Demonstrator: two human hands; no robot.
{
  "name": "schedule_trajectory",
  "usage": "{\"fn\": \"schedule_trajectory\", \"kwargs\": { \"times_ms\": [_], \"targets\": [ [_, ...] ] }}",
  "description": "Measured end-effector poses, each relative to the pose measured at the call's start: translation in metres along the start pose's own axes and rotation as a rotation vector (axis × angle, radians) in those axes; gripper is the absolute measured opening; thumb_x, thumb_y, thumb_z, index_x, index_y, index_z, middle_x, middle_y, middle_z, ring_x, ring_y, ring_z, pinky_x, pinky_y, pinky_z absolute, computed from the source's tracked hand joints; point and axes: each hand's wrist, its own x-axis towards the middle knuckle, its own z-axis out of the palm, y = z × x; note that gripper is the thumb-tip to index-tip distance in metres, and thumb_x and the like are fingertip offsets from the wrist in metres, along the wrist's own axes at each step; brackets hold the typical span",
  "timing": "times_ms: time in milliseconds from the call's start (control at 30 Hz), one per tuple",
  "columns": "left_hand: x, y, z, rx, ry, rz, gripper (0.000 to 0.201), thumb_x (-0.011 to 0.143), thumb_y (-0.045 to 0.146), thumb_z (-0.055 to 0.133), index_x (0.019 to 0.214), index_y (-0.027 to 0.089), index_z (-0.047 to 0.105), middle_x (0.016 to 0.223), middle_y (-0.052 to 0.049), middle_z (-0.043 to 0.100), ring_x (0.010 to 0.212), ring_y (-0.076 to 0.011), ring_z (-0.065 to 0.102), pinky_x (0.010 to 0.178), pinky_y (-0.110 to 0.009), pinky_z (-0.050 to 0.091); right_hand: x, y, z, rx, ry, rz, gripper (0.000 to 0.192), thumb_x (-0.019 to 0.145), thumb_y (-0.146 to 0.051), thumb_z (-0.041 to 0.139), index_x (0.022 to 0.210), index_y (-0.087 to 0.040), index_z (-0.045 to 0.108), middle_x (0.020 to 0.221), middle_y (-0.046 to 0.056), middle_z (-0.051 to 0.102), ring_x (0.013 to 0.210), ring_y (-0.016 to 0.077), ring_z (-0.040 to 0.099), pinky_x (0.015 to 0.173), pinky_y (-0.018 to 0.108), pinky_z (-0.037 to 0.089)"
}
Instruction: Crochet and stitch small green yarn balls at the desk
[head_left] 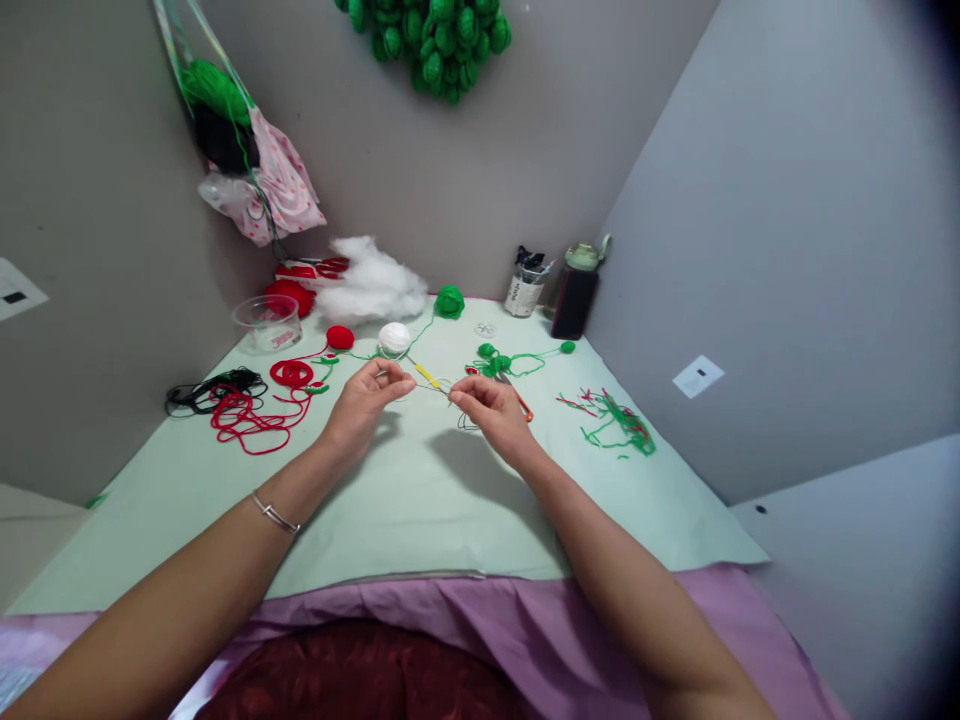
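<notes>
While left hand (367, 400) and right hand (495, 412) pinch in a narrow grip, dark thread (423, 385) spans them above the counter (352, 525).
Red-and-green pieces (317, 388) nearby look already worked; the thread itself seems unworked.

High beyond the grip, a bunch of rounded green pieces (442, 40) hangs against the wall (390, 160). Far left of the grip hangs a pink dotted bag (289, 185) – bright green yarn (214, 88) above it. Beyond and left of the grip are a clear tub (251, 326) and fluffy white stuffing (371, 285). Beyond and right – near the back – stand a pen holder (523, 296), a dark slab (575, 306) and a green-lidded bottle (583, 256); well right of the grip lie yarn snippets (626, 428).
</notes>
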Motion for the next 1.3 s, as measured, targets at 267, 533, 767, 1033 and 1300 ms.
{"fn": "schedule_trajectory", "kwargs": {
  "times_ms": [267, 533, 767, 1033, 1300],
  "targets": [
    [-0.006, -0.011, 0.004, 0.2, -0.306, -0.161, 0.022, 0.078, 0.039, 0.079, 0.079, 0.018, 0.074, 0.083, -0.004, 0.067, 0.08, -0.0165, 0.06, 0.076, -0.027, 0.047, 0.006, 0.011, -0.006, -0.003, 0.13, -0.011, 0.031, 0.08, -0.049, 0.069, 0.076, -0.019, 0.063, 0.061, -0.004, 0.042, 0.055, 0.0098, 0.032, 0.051, 0.026, 0.024],
    [0.001, -0.004, -0.003, -0.33, -0.241, -0.301, 0.02, 0.078, 0.03, 0.082, 0.078, 0.015, 0.069, 0.077, 0.0, 0.059, 0.072, -0.0101, 0.056, 0.084, -0.029, 0.054, -0.002, 0.01, 0.003, -0.121, 0.124, -0.126, 0.024, 0.088, -0.042, 0.063, 0.082, -0.019, 0.067, 0.062, -0.001, 0.052, 0.057, 0.0121, 0.043, 0.055, 0.027, 0.035],
    [-0.003, -0.006, 0.003, -0.191, -0.17, -0.23, 0.02, 0.074, 0.033, 0.083, 0.08, 0.015, 0.075, 0.075, -0.002, 0.064, 0.073, -0.0128, 0.056, 0.075, -0.026, 0.048, -0.016, 0.015, 0.019, -0.514, -0.092, -0.441, 0.025, 0.098, -0.034, 0.051, 0.095, -0.021, 0.073, 0.079, 0.006, 0.07, 0.066, 0.0154, 0.057, 0.066, 0.029, 0.043],
    [-0.013, -0.013, 0.007, 0.446, -0.24, 0.221, 0.014, 0.084, 0.035, 0.072, 0.083, 0.024, 0.081, 0.085, -0.005, 0.068, 0.084, -0.0205, 0.061, 0.082, -0.031, 0.044, -0.01, 0.009, 0.01, -0.282, 0.001, -0.225, 0.021, 0.092, -0.035, 0.058, 0.087, -0.019, 0.071, 0.076, 0.004, 0.069, 0.063, 0.0141, 0.056, 0.06, 0.028, 0.041],
    [-0.01, -0.006, 0.008, 0.406, -0.144, 0.114, 0.017, 0.071, 0.03, 0.083, 0.064, 0.02, 0.071, 0.075, -0.002, 0.063, 0.077, -0.0182, 0.057, 0.081, -0.032, 0.043, -0.006, 0.004, 0.008, -0.101, 0.029, -0.059, 0.022, 0.085, -0.039, 0.063, 0.08, -0.018, 0.067, 0.059, -0.002, 0.052, 0.055, 0.0113, 0.045, 0.054, 0.026, 0.035]
  ]
}}
